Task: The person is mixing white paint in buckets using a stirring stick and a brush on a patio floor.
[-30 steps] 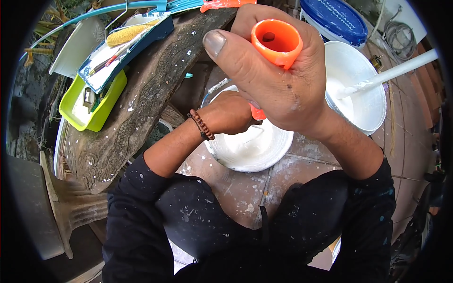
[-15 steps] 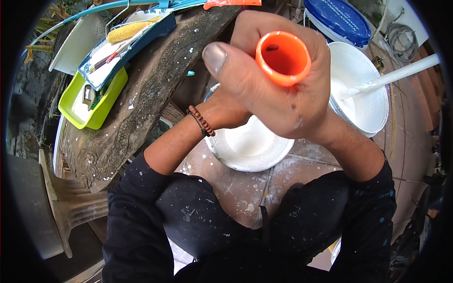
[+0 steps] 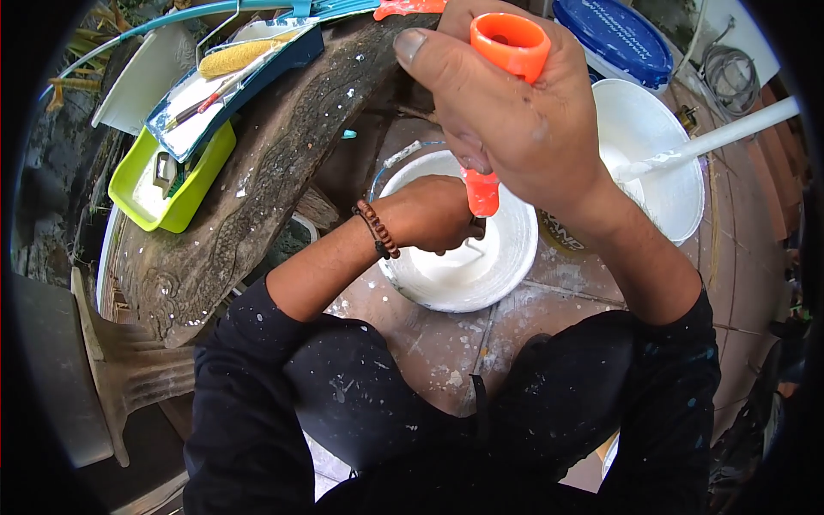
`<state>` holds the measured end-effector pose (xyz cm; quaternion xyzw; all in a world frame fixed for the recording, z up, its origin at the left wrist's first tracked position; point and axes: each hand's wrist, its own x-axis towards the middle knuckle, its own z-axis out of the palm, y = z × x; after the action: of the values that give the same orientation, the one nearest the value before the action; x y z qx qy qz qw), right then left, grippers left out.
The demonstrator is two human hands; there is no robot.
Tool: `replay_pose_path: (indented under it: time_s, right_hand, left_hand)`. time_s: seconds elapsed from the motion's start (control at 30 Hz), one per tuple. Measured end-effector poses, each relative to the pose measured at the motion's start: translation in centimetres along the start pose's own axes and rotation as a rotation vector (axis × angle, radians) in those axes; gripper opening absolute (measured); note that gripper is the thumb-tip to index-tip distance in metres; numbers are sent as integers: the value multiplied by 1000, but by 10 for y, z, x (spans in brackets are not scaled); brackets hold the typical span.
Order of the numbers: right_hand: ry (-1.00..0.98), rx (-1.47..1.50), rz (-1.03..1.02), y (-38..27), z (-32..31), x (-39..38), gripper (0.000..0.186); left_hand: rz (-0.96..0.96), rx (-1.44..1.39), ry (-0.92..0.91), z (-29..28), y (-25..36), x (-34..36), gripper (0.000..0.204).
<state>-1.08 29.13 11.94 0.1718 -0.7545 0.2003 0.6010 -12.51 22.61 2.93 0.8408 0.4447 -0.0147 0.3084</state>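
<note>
My right hand is closed round the orange handle of what looks like a paint roller frame. The handle's hollow end faces up, and its lower end shows beneath my fist. Just below, my left hand, with a brown bead bracelet on the wrist, is curled in at the tool's lower part; its grip is partly hidden. Both hands are over a white bucket holding white paint. A thin bent rod shows against the paint under my left fingers. Whether a roller sleeve is on it cannot be seen.
A second white bucket with a white pole leaning in it stands right. Behind is a blue-lidded tub. On the carved wood slab sit a blue paint tray, a yellow roller and a lime-green container.
My right hand has moved up and away, tilting the orange handle so its lower end shows. My left hand has shifted slightly right and down over the bucket.
</note>
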Motion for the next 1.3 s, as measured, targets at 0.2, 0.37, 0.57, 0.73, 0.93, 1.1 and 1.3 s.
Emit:
replay_pose_path:
  time_s: [0.2, 0.37, 0.57, 0.73, 0.93, 1.1, 1.3]
  right_hand:
    - [157, 143, 974, -58, 2, 21, 33]
    - [-85, -24, -137, -8, -2, 13, 32]
    - [71, -50, 545, -43, 7, 2, 18]
    - [4, -8, 571, -57, 6, 9, 20]
    - [31, 30, 573, -51, 5, 4, 26]
    - [16, 145, 872, -55, 3, 15, 31]
    - [53, 140, 749, -34, -5, 11, 29]
  left_hand:
    - [-41, -44, -94, 2, 7, -6, 23]
    - [105, 24, 77, 11, 2, -5, 16]
    - [133, 53, 251, 39, -32, 11, 11]
    - [188, 40, 399, 30, -44, 5, 15]
    - [160, 140, 433, 28, -43, 10, 20]
    - [124, 125, 432, 28, -47, 9, 16]
    - [-74, 393, 204, -25, -15, -24, 36]
